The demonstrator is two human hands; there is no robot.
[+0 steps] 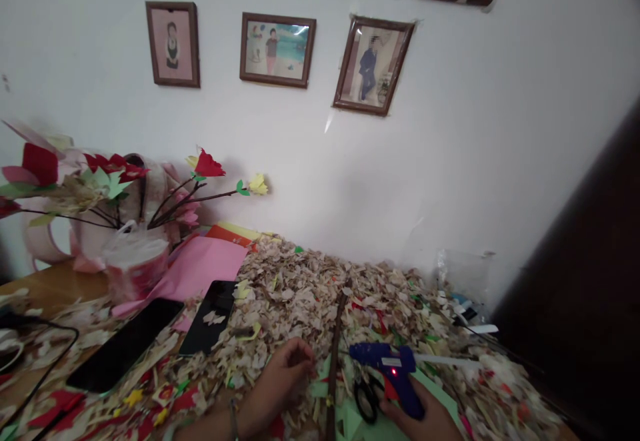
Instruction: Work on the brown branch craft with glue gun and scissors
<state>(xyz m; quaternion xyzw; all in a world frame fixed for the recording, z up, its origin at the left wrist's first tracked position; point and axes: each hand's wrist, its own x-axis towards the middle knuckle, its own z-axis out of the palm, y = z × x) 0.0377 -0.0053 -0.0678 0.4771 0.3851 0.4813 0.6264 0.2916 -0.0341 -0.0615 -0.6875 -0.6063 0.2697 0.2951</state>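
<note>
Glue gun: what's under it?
Black-handled scissors and green paper lie below the blue hot glue gun, gripped by the right hand. Whatever is directly beneath its body is hidden by the gun and hand.

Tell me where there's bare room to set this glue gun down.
Bare wood shows at the far left, between the pink tub and the black phone. Paper scraps crowd the middle, around the left hand and the right hand holding the glue gun.
</note>
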